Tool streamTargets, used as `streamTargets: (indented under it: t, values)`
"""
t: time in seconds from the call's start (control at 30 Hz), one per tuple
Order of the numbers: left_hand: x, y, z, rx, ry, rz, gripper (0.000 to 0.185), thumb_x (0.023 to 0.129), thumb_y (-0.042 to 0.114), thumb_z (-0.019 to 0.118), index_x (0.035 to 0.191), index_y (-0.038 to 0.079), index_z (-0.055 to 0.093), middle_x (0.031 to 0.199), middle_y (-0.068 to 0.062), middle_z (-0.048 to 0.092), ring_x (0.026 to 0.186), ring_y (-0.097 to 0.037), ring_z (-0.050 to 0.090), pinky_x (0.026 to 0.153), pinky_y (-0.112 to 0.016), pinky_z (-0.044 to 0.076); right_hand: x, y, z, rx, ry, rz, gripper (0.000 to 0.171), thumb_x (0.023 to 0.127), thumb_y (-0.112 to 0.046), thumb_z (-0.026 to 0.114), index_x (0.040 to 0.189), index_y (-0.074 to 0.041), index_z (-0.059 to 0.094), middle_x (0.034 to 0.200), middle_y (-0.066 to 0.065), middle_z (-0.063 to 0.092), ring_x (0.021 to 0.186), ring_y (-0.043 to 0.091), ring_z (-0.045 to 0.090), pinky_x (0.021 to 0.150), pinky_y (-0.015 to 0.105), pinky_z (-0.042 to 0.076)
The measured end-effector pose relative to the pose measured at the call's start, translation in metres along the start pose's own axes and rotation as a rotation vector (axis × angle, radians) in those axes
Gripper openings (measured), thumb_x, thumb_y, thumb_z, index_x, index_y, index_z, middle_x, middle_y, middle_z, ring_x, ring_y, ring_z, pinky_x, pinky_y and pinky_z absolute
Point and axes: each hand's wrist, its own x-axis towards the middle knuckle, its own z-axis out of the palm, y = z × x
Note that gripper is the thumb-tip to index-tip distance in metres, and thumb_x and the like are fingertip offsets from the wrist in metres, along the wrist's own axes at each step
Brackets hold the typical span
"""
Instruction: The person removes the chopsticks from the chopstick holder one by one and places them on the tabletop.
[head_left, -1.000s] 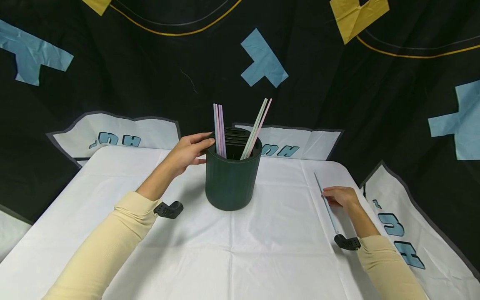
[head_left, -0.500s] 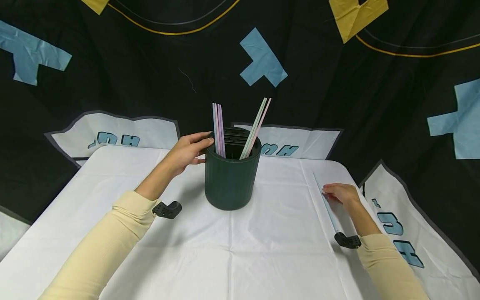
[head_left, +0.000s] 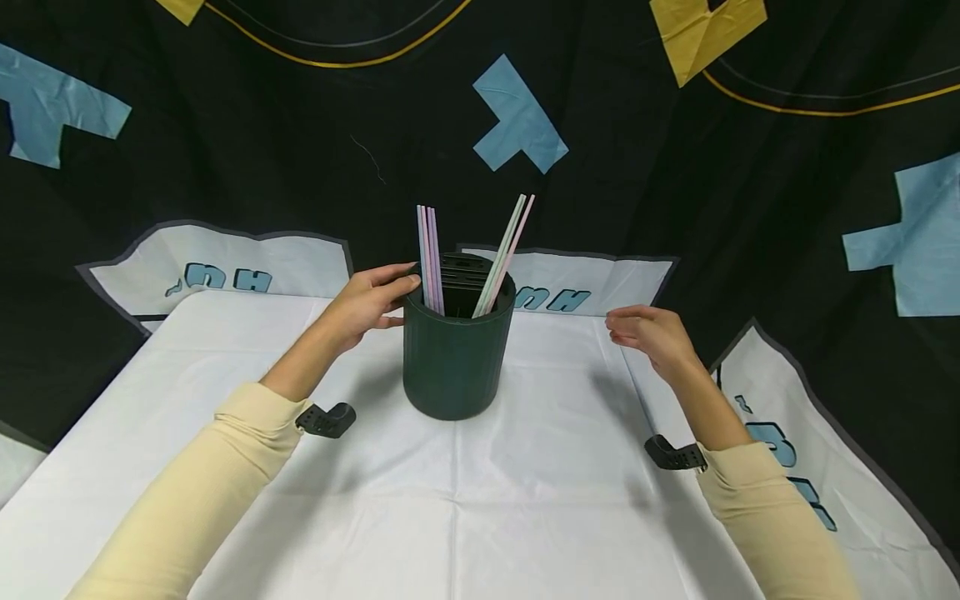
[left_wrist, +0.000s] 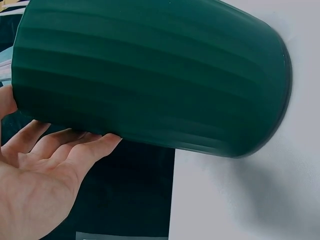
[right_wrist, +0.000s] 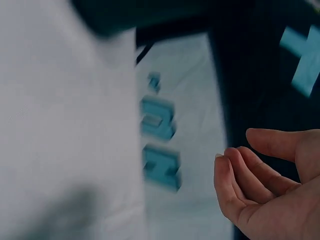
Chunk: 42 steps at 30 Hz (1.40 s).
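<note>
A ribbed dark green round holder (head_left: 457, 367) with black slats inside its mouth stands upright on the white-covered table. Pale blue, pink and purple sticks (head_left: 430, 262) like chopsticks rise from its left side; pale green and pink sticks (head_left: 504, 254) lean out to the right. My left hand (head_left: 356, 308) rests on the holder's upper left side, its thumb by the rim and its fingertips touching the ribbed wall (left_wrist: 150, 80). Raised above the table at the right, my right hand (head_left: 652, 337) has loosely bent fingers with nothing between them. Beneath it lies a thin pale blue stick (head_left: 637, 387).
The white tablecloth (head_left: 525, 517) spreads in front of the holder. A black curtain (head_left: 405, 142) with blue and yellow patches hangs behind. White lettered cloth edges (head_left: 247, 258) show past the table's back and right sides. Small black devices are strapped to both wrists.
My right hand has come off the pale blue stick and moved up and left, leaving the stick on the table. My left hand stays at the holder; the whole head view has shifted slightly.
</note>
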Motion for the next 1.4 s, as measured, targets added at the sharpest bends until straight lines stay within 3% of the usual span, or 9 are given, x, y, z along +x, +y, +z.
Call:
streamTargets:
  t: [0.23,0.37,0.67,0.9,1.07,1.4]
  values:
    - [0.002,0.000,0.001,0.006,-0.012,0.000,0.059,0.104,0.032,0.057,0.157,0.014,0.038,0.155,-0.013,0.048,0.142,-0.034,0.048,0.105,-0.051,0.051,-0.012,-0.055,0.025,0.095,-0.043,-0.055,0.044,0.099,-0.021,0.066,0.134,0.005,0.058,0.110,0.001,0.067,0.087,0.003,0.072,0.089,0.022,0.058]
    - [0.002,-0.001,-0.001,0.014,-0.010,0.004,0.059,0.105,0.032,0.056,0.158,0.013,0.037,0.155,-0.014,0.047,0.143,-0.035,0.047,0.105,-0.051,0.051,-0.014,-0.079,0.045,0.163,-0.060,-0.093,0.041,0.098,-0.019,0.069,0.130,0.004,0.060,0.109,0.005,0.069,0.088,0.008,0.074,0.091,0.026,0.058]
    - [0.001,-0.001,-0.001,0.009,-0.013,0.002,0.061,0.104,0.033,0.057,0.158,0.013,0.037,0.156,-0.014,0.046,0.144,-0.035,0.046,0.105,-0.050,0.051,-0.018,-0.118,0.076,0.227,-0.137,-0.159,0.036,0.099,-0.014,0.066,0.131,0.003,0.061,0.125,0.013,0.063,0.115,0.028,0.069,0.095,0.030,0.057]
    - [0.002,-0.002,0.000,0.004,0.006,-0.002,0.061,0.104,0.033,0.058,0.158,0.013,0.037,0.155,-0.014,0.048,0.142,-0.035,0.048,0.104,-0.050,0.052,-0.017,-0.127,0.093,0.247,-0.159,-0.151,0.033,0.097,-0.011,0.067,0.128,0.002,0.062,0.128,0.013,0.062,0.108,0.024,0.072,0.092,0.028,0.059]
    - [0.002,-0.004,0.000,0.004,0.010,-0.009,0.061,0.104,0.033,0.059,0.157,0.013,0.038,0.155,-0.014,0.048,0.142,-0.035,0.048,0.103,-0.050,0.053,-0.015,-0.125,0.100,0.267,-0.165,-0.148,0.031,0.097,-0.009,0.068,0.125,0.003,0.062,0.126,0.014,0.063,0.104,0.021,0.072,0.101,0.036,0.056]
    - [0.001,-0.003,0.000,0.005,0.007,-0.002,0.062,0.104,0.034,0.058,0.158,0.013,0.037,0.155,-0.014,0.048,0.142,-0.034,0.047,0.103,-0.050,0.052,-0.014,-0.119,0.108,0.172,-0.132,-0.202,0.026,0.094,-0.010,0.069,0.117,0.001,0.065,0.119,0.011,0.068,0.108,0.022,0.069,0.107,0.039,0.053]
